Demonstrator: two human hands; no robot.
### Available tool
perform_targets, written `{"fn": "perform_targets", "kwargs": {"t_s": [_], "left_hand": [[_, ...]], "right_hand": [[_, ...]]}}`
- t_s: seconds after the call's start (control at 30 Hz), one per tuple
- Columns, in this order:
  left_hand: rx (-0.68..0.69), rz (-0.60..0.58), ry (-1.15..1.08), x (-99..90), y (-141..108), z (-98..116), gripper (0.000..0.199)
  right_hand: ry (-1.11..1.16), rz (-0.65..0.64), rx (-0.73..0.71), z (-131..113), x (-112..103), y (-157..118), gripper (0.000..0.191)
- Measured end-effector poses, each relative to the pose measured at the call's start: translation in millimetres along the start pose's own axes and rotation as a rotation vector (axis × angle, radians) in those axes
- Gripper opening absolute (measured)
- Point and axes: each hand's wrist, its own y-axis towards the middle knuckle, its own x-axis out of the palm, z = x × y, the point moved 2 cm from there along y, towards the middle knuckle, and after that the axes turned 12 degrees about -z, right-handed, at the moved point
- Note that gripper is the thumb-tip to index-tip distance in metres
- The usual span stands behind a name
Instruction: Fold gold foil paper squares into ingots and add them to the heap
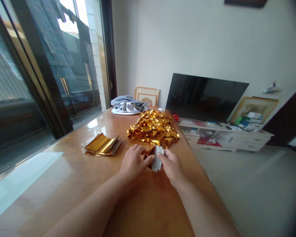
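Between my two hands is a partly folded sheet of gold foil paper, its pale backing facing up and a gold side showing at the left. My left hand pinches its left part, thumb on top. At the right edge, my right hand grips it with the thumb over the pale side. Just beyond my hands rises a heap of folded gold foil pieces. To the left of my left hand lies a stack of flat gold foil sheets, slightly curled.
The wooden table has its right edge beside my right arm. Light-coloured cloth is bundled at the far end. A pale sheet lies at the left. Beyond the table stand a television and a white cabinet.
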Motion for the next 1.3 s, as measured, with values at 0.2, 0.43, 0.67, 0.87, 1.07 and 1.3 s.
{"fn": "perform_targets", "kwargs": {"t_s": [0.2, 0.43, 0.67, 0.87, 1.07, 1.3], "left_hand": [[-0.146, 0.085, -0.167, -0.9, 1, -13, 0.015], [-0.058, -0.071, -0.127, 3.6, -1, -1, 0.021], [-0.269, -0.067, -0.533, 15.2, 2, -18, 0.018], [-0.43, 0.037, -0.993, 5.3, 7, -31, 0.025], [-0.428, 0.054, -1.08, 3.9, 8, -38, 0.032], [-0.392, 0.017, -1.02, 2.2, 9, -32, 0.035]], "right_hand": [[0.192, -0.08, 0.043, -14, 7, -6, 0.034], [0.324, -0.108, 0.047, -8, 4, -4, 0.038], [0.33, -0.112, 0.048, -5, 3, -3, 0.032], [0.349, -0.06, 0.068, -1, -5, 2, 0.033], [0.388, -0.088, 0.118, -3, -4, 3, 0.035], [0.34, 0.034, 0.087, 4, -14, 8, 0.033]]}}
